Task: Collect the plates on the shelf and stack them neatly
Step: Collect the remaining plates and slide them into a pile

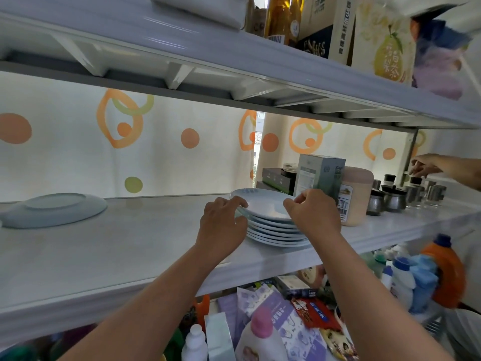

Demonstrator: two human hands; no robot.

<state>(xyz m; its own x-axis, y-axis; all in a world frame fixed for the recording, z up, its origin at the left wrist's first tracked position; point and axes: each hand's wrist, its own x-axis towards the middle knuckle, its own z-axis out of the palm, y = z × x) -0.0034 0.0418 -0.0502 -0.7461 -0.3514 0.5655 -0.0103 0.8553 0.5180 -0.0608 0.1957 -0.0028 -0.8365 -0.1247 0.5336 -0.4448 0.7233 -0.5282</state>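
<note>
Single head-worn view, close to the white shelf [130, 256], facing forward and tilted slightly upward: underside of the upper shelf [234, 82] across the top, cluttered lower level near, bottom right.

A: Quick, what's on the arms?
B: Nothing. Both forearms bare up to the frame edge, no sleeves.
A: Hands?
B: left hand [221, 225] and right hand [316, 213], either side of the plate stack [273, 225]: no gloves, rings or watch visible.

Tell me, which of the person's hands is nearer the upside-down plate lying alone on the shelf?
Left. The left hand grips the plate stack's near-left edge, closer to the upside-down plate; the right hand holds the stack's right side, farther away.
</note>
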